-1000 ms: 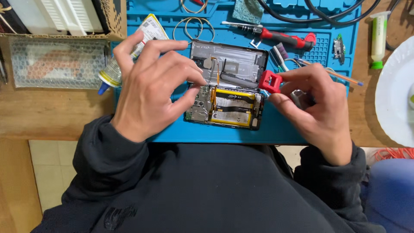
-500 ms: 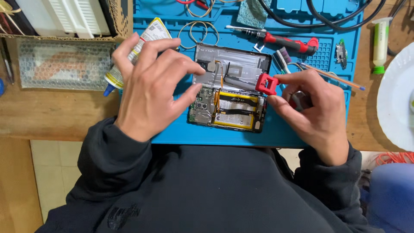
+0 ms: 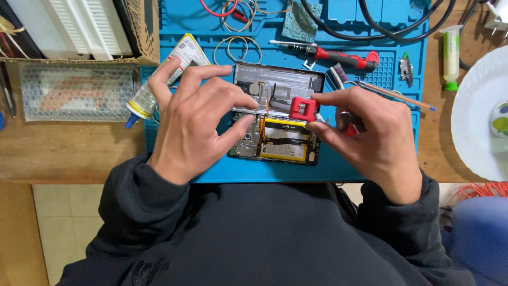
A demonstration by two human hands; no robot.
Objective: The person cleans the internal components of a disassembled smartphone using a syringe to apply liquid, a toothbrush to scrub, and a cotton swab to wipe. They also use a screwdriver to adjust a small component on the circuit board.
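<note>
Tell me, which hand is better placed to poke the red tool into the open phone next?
Probably the right hand: it already pinches the small red tool right over the opened phone. The left hand only has fingertips resting on the phone's left side.

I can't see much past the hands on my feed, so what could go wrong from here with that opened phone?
1. The right hand holds a small red tool right over the opened phone, near its yellow-edged battery; a slip could possibly nick the battery or the thin ribbon.
2. The left hand steadies the phone with fingertips only, so it might shift on the blue mat.
</note>
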